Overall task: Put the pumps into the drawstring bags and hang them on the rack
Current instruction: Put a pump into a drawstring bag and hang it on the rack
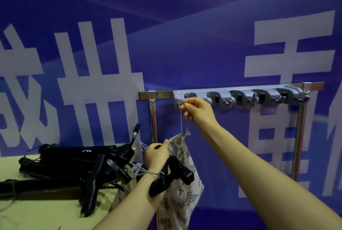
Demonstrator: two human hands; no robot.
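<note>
My right hand (197,112) is raised to the grey rack (238,96) on the blue wall, thumb and forefinger pinched on the loop of the drawstring (183,124), which I hold at the hook at the rack's left end, just beyond my fingertips; whether the loop has caught on the hook I cannot tell, as my fingers cover it. I hold the cord high so the weight hangs straight below and the loop stays open enough to slip over. Down and to the left of that hand, my left hand (157,155) grips the gathered mouth of the floral drawstring bag (182,189), steadying it and taking some of its load so the cord is not dragged out of my pinch. The bag hangs below my left wrist, bulging; I judge the pump is inside, though I cannot see it. A black clip-like object (172,174) dangles from a thin cord round my left wrist, in front of the bag. Further left of that hand, a heap of black pumps (70,165) lies on the pale green table (37,215), waiting to be bagged. The other hooks, to the right of my raised hand, are bare.
</note>
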